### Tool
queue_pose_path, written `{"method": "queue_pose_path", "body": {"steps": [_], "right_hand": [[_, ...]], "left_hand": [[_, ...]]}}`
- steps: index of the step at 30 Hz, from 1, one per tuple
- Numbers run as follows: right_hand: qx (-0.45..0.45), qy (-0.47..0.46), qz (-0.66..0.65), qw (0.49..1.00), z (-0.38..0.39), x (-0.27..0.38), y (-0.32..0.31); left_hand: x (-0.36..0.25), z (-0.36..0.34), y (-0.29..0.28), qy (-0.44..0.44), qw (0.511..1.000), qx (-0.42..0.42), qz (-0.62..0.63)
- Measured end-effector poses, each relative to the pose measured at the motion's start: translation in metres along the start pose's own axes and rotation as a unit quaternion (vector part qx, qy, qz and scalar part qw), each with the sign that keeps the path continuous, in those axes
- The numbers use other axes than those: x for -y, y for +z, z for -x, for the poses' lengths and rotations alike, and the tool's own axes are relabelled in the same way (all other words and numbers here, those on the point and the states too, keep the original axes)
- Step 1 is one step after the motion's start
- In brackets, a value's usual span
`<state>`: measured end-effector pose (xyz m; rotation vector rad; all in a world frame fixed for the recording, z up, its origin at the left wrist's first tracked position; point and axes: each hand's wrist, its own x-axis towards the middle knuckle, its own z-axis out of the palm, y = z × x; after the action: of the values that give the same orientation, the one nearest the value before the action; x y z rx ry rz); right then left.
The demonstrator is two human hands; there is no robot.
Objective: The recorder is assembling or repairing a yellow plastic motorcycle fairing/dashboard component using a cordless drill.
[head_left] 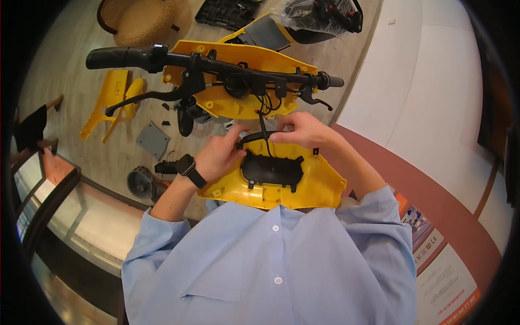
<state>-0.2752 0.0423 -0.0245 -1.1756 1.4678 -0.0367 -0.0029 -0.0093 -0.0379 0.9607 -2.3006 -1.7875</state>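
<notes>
A yellow plastic body panel [225, 187] rests against my front, its inner side facing me. A black box-like housing [272, 170] is fixed in its middle. Along the panel's top edge runs a curved black strip [258, 136]. My left hand [216, 153], with a watch on the wrist, is closed around the panel's upper left edge at the strip's end. My right hand [303, 131] curls its fingers at the strip's other end, close to a black cable [264, 127]. The cable hangs from the handlebar [238, 67] down to the housing. My right fingertips are partly hidden.
Beyond the hands, another yellow panel [222, 105] sits under the handlebar with brake levers. On the wood floor lie a yellow frame piece [111, 95], a grey plate [153, 141] and a black tool case [226, 13]. A wicker chair [142, 24] stands far left; a white wall is right.
</notes>
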Motion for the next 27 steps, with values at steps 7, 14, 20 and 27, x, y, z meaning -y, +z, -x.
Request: {"method": "queue_pose_path", "body": {"steps": [7, 14, 20, 27], "right_hand": [[0.024, 0.030, -0.038, 0.999, 0.012, -0.029, -0.002], [-0.023, 0.004, -0.016, 1.000, 0.023, -0.014, -0.003], [-0.048, -0.018, 0.035, 0.998, 0.025, -0.012, 0.000], [-0.065, 0.017, 0.010, 0.998, 0.022, -0.013, 0.004]], "left_hand": [[0.000, -0.003, -0.001, -0.025, 1.000, 0.019, -0.004], [0.000, -0.004, -0.003, -0.013, 1.000, 0.018, -0.002], [0.001, -0.005, -0.007, 0.001, 0.999, 0.036, -0.028], [0.002, 0.000, -0.003, 0.001, 1.000, -0.004, 0.000]]}}
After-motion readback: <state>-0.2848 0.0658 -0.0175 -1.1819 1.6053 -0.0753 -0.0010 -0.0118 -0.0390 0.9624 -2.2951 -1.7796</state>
